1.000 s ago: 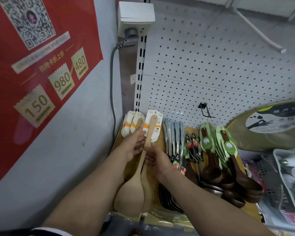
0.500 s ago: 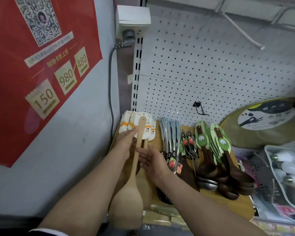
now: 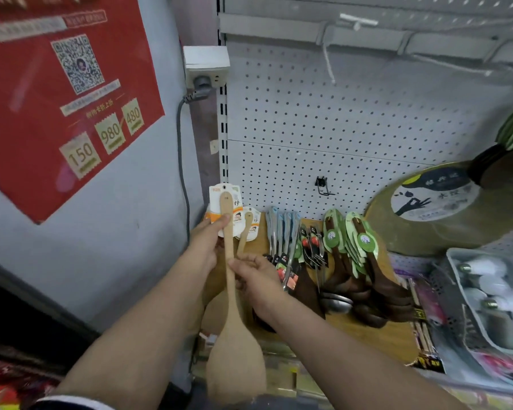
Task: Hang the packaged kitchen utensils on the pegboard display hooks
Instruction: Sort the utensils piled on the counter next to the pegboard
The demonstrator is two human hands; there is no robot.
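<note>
Hands (image 3: 219, 255) grip wooden spatula (image 3: 230, 291) below bare pegboard (image 3: 353, 113), beside hook (image 3: 323, 187).

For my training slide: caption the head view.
Both hands, left hand and right hand, lift a wooden spatula toward the pegboard.

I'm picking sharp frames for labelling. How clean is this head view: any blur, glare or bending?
Head view: the wooden spatula and pegboard read fairly sharp; the red poster top and the right and lower edges smear with motion blur; wide-angle bending curves the shelf rail; a soft sheen lies on the poster; light is even.
</note>
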